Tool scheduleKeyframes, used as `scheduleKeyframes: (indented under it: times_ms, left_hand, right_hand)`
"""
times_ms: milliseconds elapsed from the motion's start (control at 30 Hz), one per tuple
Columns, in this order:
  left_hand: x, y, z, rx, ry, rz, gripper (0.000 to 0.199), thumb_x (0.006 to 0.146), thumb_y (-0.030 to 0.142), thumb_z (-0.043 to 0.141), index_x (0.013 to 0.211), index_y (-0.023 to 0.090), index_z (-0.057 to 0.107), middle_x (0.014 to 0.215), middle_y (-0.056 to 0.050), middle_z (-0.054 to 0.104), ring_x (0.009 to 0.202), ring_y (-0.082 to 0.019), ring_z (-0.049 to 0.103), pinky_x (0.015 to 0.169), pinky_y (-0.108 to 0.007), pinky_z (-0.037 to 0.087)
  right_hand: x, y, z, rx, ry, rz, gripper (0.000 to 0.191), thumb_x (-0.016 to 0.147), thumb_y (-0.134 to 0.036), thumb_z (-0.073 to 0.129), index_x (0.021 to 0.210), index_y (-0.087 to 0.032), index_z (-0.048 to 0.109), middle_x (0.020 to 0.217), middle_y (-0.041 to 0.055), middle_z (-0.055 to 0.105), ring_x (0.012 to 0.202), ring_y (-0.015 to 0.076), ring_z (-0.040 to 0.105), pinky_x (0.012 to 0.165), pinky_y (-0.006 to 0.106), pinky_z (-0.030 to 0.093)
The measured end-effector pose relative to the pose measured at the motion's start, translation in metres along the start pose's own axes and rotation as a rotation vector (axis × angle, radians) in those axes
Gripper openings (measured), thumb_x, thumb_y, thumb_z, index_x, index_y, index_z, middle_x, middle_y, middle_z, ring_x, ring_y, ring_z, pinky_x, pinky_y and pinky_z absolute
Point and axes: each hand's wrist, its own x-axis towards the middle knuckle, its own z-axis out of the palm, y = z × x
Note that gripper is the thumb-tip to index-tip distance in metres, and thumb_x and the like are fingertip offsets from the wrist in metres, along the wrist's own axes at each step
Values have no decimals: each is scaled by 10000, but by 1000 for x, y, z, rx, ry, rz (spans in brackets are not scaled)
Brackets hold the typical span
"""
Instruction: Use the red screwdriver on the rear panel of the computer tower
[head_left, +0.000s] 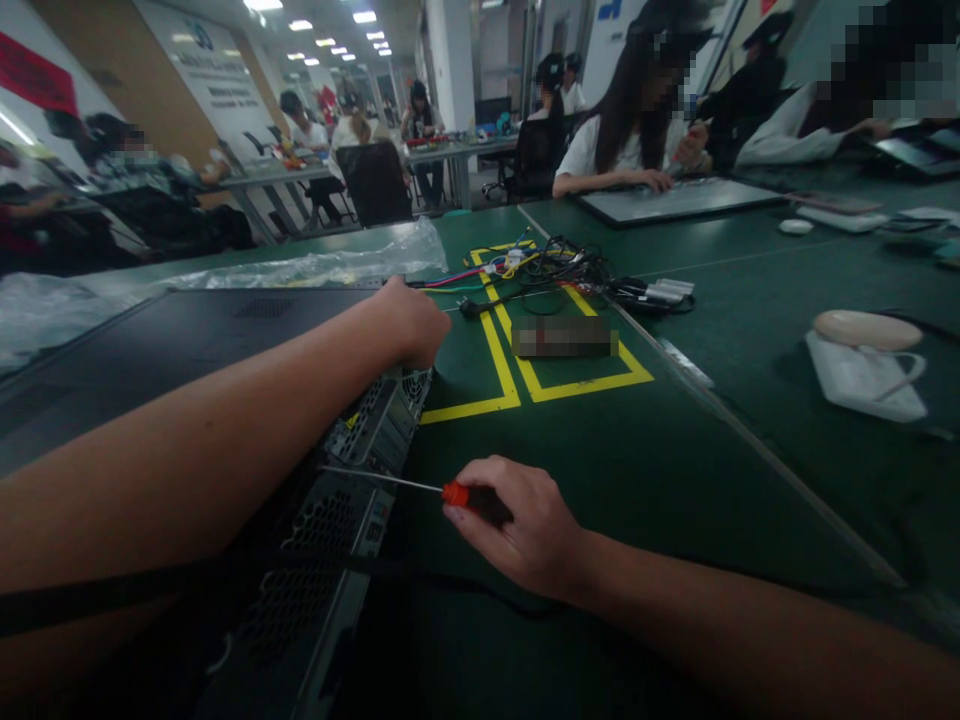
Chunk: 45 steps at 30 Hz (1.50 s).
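Observation:
A dark computer case point(349, 530) lies at the left, its perforated metal side facing right. My right hand point(525, 520) is wrapped round the red handle of a screwdriver point(409, 483), whose long thin shaft points left and reaches the slotted side of the case. The exact contact of its tip is too small to tell. At the far corner of the case rests my left hand point(416, 325), fingers curled down over the edge near some coloured wires point(450, 288). Whatever its fingertips touch is hidden.
Beyond the case lie clear plastic wrap point(360, 258) and a tangle of black cables point(574, 265). Yellow tape point(480, 405) marks the green table. A white box point(862, 385) stands right. Several people sit beyond, one with a flat panel point(675, 200).

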Motion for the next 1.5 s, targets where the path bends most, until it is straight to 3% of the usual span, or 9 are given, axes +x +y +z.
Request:
scheduleKeyframes:
  times_ms: [333,600,733,933,1100,1333,1500]
  left_hand:
    - [0,0,0,3,8,24,423,800,279,543,1146,156,753,1181,-206,740,1104,-384,665,932,-564,492]
    - [-3,2,-1,-51,-2,-18,419,785,269,609,1170,185,752,1239,-183,723,1158,-367,637,1023,-541,420]
    - [-3,2,-2,-19,-14,-12,424,817,286,572,1190,178,741,1228,-189,722,1134,-359,642,979,-537,445]
    - [-2,2,-2,-24,-4,-17,388,799,274,594,1144,204,759,1200,-166,735,1112,-348,645,969,-530,446]
    - [-1,2,-1,-46,-11,-27,368,781,254,607,1110,210,767,1184,-159,737,1093,-340,643,954,-526,444]
    - [6,-1,6,-38,-12,-38,364,762,291,607,1078,225,773,1116,-134,745,1044,-318,633,931,-498,451]
    - [3,0,5,2,-2,-1,403,815,307,554,1139,177,756,1183,-175,729,1087,-367,644,917,-548,477]
  right_hand:
    - [-1,0,0,-31,19,-14,149,978,-274,614,1058,-151,586,846,42,665,664,138,592,618,259,477]
    - [4,-2,-4,-28,-3,11,207,1013,-295,545,1092,-121,626,851,68,670,702,160,606,641,285,496]
    - [3,-3,-3,-10,-31,31,229,1028,-313,506,1097,-132,628,844,63,675,685,157,610,619,281,506]
    - [-1,0,0,-13,24,3,229,936,-304,654,1102,-169,573,898,53,694,705,152,639,652,272,541]
    - [-1,0,0,-14,17,2,135,971,-271,608,1064,-174,589,902,53,702,726,151,655,687,278,556]
    - [-2,1,1,6,16,4,167,972,-290,621,1091,-176,592,957,61,723,769,155,683,708,277,566]
    - [-2,1,1,7,10,5,171,971,-295,628,1076,-167,586,954,64,723,777,154,684,704,270,558]
